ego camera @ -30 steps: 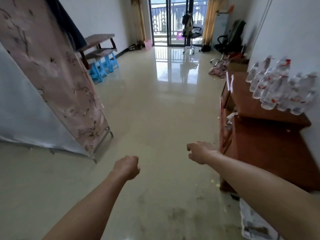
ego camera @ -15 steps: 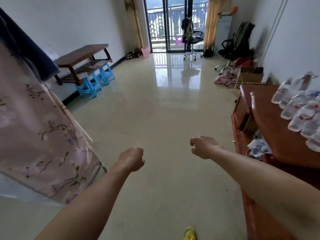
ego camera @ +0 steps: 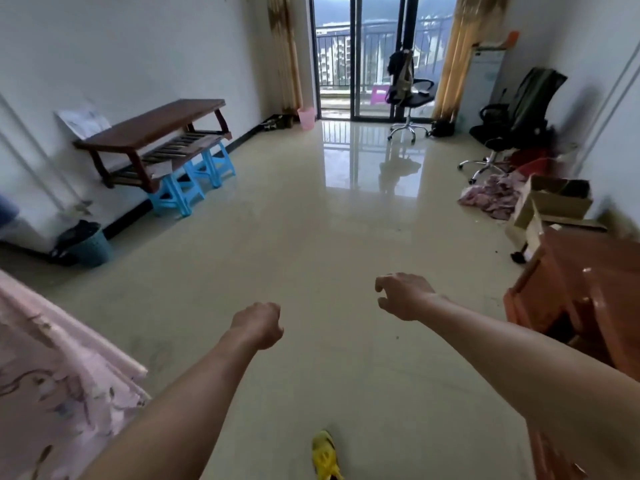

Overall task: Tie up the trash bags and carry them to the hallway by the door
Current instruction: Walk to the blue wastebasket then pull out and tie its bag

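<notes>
A teal trash bin [ego camera: 93, 249] lined with a black bag [ego camera: 78, 232] stands on the floor by the left wall. A small pink bin [ego camera: 307, 118] sits far off beside the balcony door. My left hand [ego camera: 258, 325] is stretched out over the bare floor, fingers curled into a fist, holding nothing. My right hand [ego camera: 403, 296] hovers a little farther forward, fingers loosely curled and apart, also holding nothing. Neither hand is close to a bin.
A wooden bench [ego camera: 152, 128] over blue stools [ego camera: 194, 178] lines the left wall. A pink fabric wardrobe [ego camera: 52, 375] is at near left, a wooden cabinet [ego camera: 581, 292] at near right. A cardboard box [ego camera: 550, 202], clothes [ego camera: 491, 199] and office chairs [ego camera: 509, 126] crowd the right. My yellow shoe [ego camera: 325, 455] shows below.
I have walked forward into the room; the wardrobe and cabinet slid back past me, and the teal bin came into view. My right hand's fingers have loosened.
</notes>
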A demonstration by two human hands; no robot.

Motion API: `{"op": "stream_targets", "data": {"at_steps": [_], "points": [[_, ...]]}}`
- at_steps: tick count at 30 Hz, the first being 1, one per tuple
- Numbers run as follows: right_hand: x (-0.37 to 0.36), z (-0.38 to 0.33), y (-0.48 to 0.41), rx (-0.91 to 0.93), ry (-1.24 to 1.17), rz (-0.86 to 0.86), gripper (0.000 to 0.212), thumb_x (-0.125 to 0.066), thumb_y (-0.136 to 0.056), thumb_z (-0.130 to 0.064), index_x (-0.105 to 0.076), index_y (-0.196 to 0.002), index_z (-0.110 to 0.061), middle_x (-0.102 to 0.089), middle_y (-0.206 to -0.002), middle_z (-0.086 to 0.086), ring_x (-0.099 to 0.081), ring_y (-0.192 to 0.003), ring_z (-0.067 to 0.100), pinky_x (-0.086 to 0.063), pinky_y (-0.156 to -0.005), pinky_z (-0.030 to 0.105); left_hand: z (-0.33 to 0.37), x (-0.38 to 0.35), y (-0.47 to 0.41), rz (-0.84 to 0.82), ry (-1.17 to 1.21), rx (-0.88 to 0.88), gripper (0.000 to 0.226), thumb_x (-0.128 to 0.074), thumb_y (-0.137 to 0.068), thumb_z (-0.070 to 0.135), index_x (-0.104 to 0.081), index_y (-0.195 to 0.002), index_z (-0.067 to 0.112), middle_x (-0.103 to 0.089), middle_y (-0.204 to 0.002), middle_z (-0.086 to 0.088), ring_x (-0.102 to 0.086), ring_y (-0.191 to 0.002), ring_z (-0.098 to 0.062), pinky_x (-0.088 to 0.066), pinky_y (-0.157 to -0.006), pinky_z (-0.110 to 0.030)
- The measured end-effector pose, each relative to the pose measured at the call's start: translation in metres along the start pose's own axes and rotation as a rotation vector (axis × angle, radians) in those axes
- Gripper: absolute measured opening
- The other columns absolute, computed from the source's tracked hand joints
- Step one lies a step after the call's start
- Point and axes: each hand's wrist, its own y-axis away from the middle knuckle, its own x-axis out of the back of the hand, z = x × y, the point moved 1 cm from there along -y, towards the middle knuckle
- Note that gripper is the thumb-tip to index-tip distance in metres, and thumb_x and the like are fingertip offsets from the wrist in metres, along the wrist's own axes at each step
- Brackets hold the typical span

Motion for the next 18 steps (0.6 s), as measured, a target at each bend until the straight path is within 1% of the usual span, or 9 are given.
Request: {"op": "stream_targets", "data": {"at_steps": [3, 5, 9, 12, 16, 18], "points": [[0.008, 0.027, -0.084, -0.056, 0.019, -0.035, 0.035, -0.053, -0.090, -0.035, -0.057, -0.124, -0.026, -0.061, -0.125, 0.003, -0.059, -0.110, 0.025, -0.044, -0.083, 0.033, 0.007, 0.030, -0.090, -0.015, -0.015, -0.033, 0.033, -0.050, -0.092, 0.035, -0.056, -0.121, 0.021, -0.058, -0.131, -0.008, -0.056, -0.120, -0.027, -0.045, -0.095, -0.033], [0.028, 0.049, -0.148, -0.107, 0.004, -0.044, 0.036, -0.052, -0.091, -0.034, -0.056, -0.125, -0.026, -0.061, -0.125, 0.004, -0.059, -0.110, 0.026, -0.044, -0.083, 0.032, 0.011, 0.067, -0.161, -0.007, -0.041, -0.058, 0.033, -0.050, -0.093, 0.034, -0.056, -0.123, 0.021, -0.057, -0.132, -0.008, -0.055, -0.121, -0.027, -0.044, -0.096, -0.033], [0.079, 0.092, -0.252, -0.165, -0.053, 0.016, 0.038, -0.052, -0.091, -0.037, -0.056, -0.127, -0.029, -0.062, -0.126, 0.001, -0.058, -0.113, 0.024, -0.044, -0.087, 0.032, 0.030, 0.145, -0.279, 0.033, -0.062, -0.101, 0.032, -0.051, -0.092, 0.033, -0.056, -0.121, 0.020, -0.059, -0.130, -0.009, -0.056, -0.118, -0.028, -0.045, -0.094, -0.033], [0.102, 0.128, -0.324, -0.198, -0.064, 0.026, 0.037, -0.053, -0.091, -0.038, -0.057, -0.126, -0.029, -0.062, -0.125, 0.000, -0.059, -0.111, 0.023, -0.044, -0.085, 0.031, 0.057, 0.183, -0.360, 0.033, -0.075, -0.145, 0.030, -0.049, -0.092, 0.031, -0.058, -0.119, 0.020, -0.060, -0.127, -0.009, -0.057, -0.115, -0.028, -0.046, -0.092, -0.033], [0.120, 0.178, -0.425, -0.235, -0.073, 0.014, 0.037, -0.053, -0.091, -0.036, -0.057, -0.127, -0.028, -0.061, -0.127, 0.002, -0.059, -0.113, 0.024, -0.043, -0.087, 0.031, 0.092, 0.218, -0.469, 0.036, -0.089, -0.196, 0.030, -0.048, -0.093, 0.031, -0.057, -0.119, 0.020, -0.060, -0.126, -0.008, -0.057, -0.115, -0.028, -0.046, -0.090, -0.032], [0.122, 0.209, -0.494, -0.233, -0.071, 0.002, 0.038, -0.053, -0.092, -0.037, -0.055, -0.128, -0.028, -0.060, -0.128, 0.003, -0.058, -0.114, 0.024, -0.043, -0.088, 0.031, 0.111, 0.232, -0.538, 0.033, -0.088, -0.198, 0.031, -0.048, -0.093, 0.032, -0.057, -0.120, 0.019, -0.060, -0.127, -0.008, -0.057, -0.115, -0.028, -0.046, -0.090, -0.032]]}}
